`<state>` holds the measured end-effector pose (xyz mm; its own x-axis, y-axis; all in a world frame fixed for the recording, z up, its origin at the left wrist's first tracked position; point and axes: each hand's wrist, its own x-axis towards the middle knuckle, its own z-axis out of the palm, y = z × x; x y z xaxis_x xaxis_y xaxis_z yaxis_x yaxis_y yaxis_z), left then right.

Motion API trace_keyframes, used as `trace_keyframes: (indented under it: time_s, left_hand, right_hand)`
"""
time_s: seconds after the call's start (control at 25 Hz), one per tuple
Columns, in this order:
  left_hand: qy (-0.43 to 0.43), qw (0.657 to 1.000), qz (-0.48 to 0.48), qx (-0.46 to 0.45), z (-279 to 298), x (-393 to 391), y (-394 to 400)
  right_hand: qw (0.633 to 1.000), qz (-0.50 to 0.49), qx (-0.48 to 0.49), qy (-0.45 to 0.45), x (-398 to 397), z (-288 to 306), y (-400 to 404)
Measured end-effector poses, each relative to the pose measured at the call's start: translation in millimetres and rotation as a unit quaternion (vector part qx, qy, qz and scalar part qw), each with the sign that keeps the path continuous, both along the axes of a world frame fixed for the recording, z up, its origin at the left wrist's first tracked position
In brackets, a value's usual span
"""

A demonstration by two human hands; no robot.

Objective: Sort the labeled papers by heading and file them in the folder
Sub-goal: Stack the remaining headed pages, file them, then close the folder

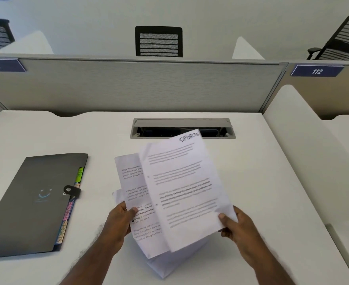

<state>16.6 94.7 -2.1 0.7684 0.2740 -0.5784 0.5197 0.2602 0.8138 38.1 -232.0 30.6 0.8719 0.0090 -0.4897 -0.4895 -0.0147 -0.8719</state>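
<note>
Looking across a white table [251, 161] that fills most of the view, bare apart from the task items. Behind it a grey partition [148, 85] runs the far edge, number plates 111 and 112 on it, mesh office chairs [158, 41] beyond. A cable hatch [182, 128] is set into the table at the far centre, lid up.

Next in size: dark grey folder [31, 204], lying flat on the left, closed, strap and button fastened on its right edge. Coloured index tabs [66, 214] poke out along that edge; I read SPORTS on the near one, a green one further back, the rest too small to read.

Papers [136, 204] sit at near centre, a loose fanned stack held up off the table. Front sheet [186, 192] is headed SPORTS in handwriting at its far corner, blurred, angled right of the rest.

Left hand [118, 221] grips the stack at its left edge, thumb on top, fingers closed behind. Right hand [237, 225] pinches the near right corner of the SPORTS sheet, fingers closed on it.

Step, as I judge it: sorting stage, peeling one labelled sheet off the stack; nothing filed yet, early in the task. Next move calls for separating that sheet cleanly and setting it in its own pile, or unfastening the folder first, since the strap blocks access to the sections. Both hands are full, so one must let go. Risk: loose sheets sliding out of the fan.
</note>
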Motion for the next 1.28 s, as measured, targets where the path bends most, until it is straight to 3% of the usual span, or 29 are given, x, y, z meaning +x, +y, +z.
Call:
trace_keyframes:
  time_s: [0.2,0.4,0.56,0.72,0.8,0.84,0.92,1.0,1.04,1.2,1.28]
  left_hand:
    - [-0.016,0.999,-0.031,-0.033,8,-3,-3]
    - [-0.005,0.997,-0.014,-0.074,6,-6,-2]
    - [-0.020,0.990,0.041,-0.134,12,-9,1]
    - [-0.041,0.995,0.035,-0.078,7,-12,13]
    - [-0.035,0.995,0.058,-0.073,5,-11,29]
    - [-0.035,0.994,0.069,-0.078,6,-11,38]
    - [-0.038,0.992,0.090,-0.082,8,-10,57]
    - [-0.048,0.990,0.103,-0.086,10,-9,72]
    - [-0.053,0.989,0.110,-0.085,11,-8,76]
    - [-0.058,0.986,0.135,-0.084,11,-8,84]
    - [-0.056,0.986,0.137,-0.082,8,-10,86]
  right_hand:
    - [0.986,-0.004,-0.151,-0.076,-18,-5,39]
    - [0.993,-0.034,-0.099,-0.051,-28,-14,59]
    - [0.989,-0.026,-0.125,-0.078,-30,-25,71]
    - [0.993,0.016,-0.082,-0.086,-32,-28,87]
    - [0.985,0.051,-0.135,-0.099,-30,-32,85]
    - [0.962,0.101,-0.225,-0.115,-30,-36,82]
    - [0.843,0.194,-0.474,-0.165,-34,-50,76]
    - [0.766,0.243,-0.568,-0.178,-40,-57,80]
    - [0.754,0.260,-0.579,-0.171,-42,-57,84]
    - [0.809,0.255,-0.523,-0.082,-32,-52,86]
    - [0.861,0.198,-0.463,-0.062,-24,-54,82]
